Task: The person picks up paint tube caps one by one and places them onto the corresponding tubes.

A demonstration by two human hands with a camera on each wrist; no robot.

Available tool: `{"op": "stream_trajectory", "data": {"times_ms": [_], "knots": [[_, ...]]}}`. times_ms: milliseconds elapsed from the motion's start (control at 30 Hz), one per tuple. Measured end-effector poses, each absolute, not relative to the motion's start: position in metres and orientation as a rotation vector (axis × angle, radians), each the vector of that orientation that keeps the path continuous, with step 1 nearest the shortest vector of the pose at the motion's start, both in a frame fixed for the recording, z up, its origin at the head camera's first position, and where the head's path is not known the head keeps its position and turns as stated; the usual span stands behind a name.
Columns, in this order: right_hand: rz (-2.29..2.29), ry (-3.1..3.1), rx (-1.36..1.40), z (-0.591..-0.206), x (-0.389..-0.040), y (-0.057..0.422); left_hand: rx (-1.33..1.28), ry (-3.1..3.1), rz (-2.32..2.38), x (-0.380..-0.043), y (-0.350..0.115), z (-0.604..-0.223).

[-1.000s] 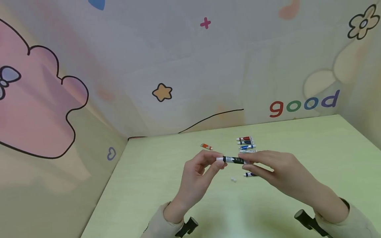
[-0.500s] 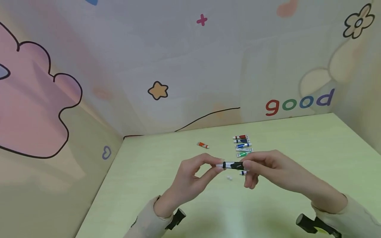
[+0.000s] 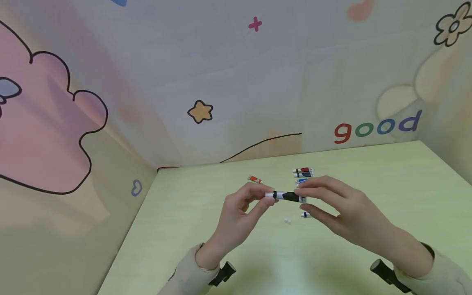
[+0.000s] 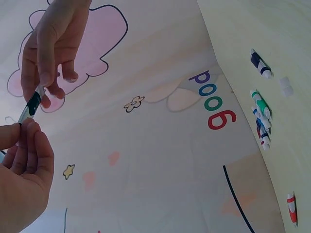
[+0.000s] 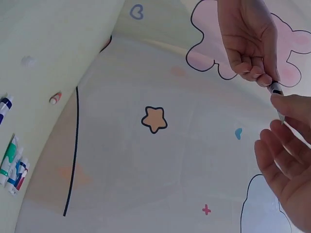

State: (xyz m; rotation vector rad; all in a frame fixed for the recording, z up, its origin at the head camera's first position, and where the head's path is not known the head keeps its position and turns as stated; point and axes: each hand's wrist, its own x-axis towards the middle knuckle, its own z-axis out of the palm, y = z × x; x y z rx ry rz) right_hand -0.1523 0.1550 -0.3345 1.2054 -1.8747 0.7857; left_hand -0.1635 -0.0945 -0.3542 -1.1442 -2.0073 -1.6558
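A small paint tube (image 3: 289,196), white with a black patch, is held level above the table between both hands. My left hand (image 3: 239,215) pinches its white cap end between thumb and fingertips. At the flat tail end, my right hand (image 3: 354,215) has its thumb below and fingertips above the tube. In the left wrist view, the tube (image 4: 31,106) slants between the two hands. The right wrist view has the right thumb (image 5: 294,106) across the tube, with the remaining fingers loosely bent.
Behind the hands, several paint tubes lie in a row, including a red one (image 3: 303,169) and a green one (image 4: 262,103). An orange tube (image 3: 255,179) lies apart to the left. A navy-banded tube (image 4: 261,63) and small white pieces (image 3: 287,221) lie nearer on the table (image 3: 191,229).
Half a second ago the right fingers were bunched closer round the tail end; now they are spread straighter, with more of the tail showing. The left hand keeps its pinch.
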Motion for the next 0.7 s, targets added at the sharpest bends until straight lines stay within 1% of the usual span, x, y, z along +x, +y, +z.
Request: {"op": "stream_trajectory", "data": {"times_ms": [133,367,533,700], "knots": [[0.746,-1.829,1.238,-0.334,-0.154,0.157,-1.141,-2.05,-1.649,-0.161,-0.093,-0.356],[0.942,-1.851,1.322,-0.341,-0.162,0.164,-1.221,-2.025,-1.526,-0.163,-0.092,-0.354],[1.136,-2.049,1.223,-0.344,-0.164,0.171,-1.272,-2.002,-1.346,-0.169,-0.09,-0.353],[1.228,-2.189,1.123,-0.342,-0.166,0.174,-1.296,-1.989,-1.244,-0.176,-0.092,-0.35]]}}
